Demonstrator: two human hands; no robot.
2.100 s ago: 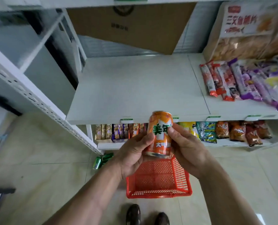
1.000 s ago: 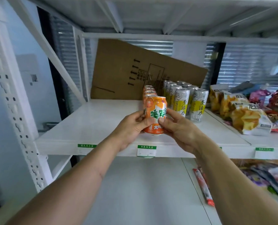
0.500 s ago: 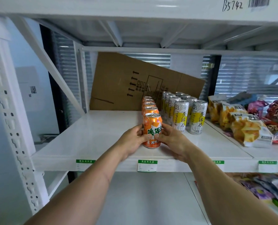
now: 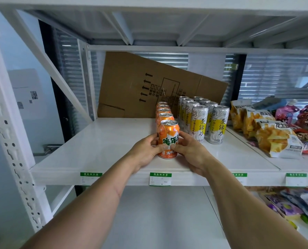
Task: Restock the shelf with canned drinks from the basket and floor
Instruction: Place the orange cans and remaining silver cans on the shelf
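While the orange can (image 4: 168, 139) stands upright on the white shelf (image 4: 102, 146), both hands close round its lower half: the left hand (image 4: 146, 151) curls its fingers (image 4: 154, 141) onto the can's left side, and the right hand (image 4: 190, 152) wraps its fingers (image 4: 178, 148) across the front and right side. Directly behind the fingers, a single-file row of orange cans (image 4: 164, 112) runs back toward a leaning cardboard sheet (image 4: 140, 87). Just right of the right fingers stand tall silver-and-yellow cans (image 4: 200, 121), with snack bags (image 4: 268, 133) farther right.

Bright, even daylight; sharp centre, wide-angle bending at edges.
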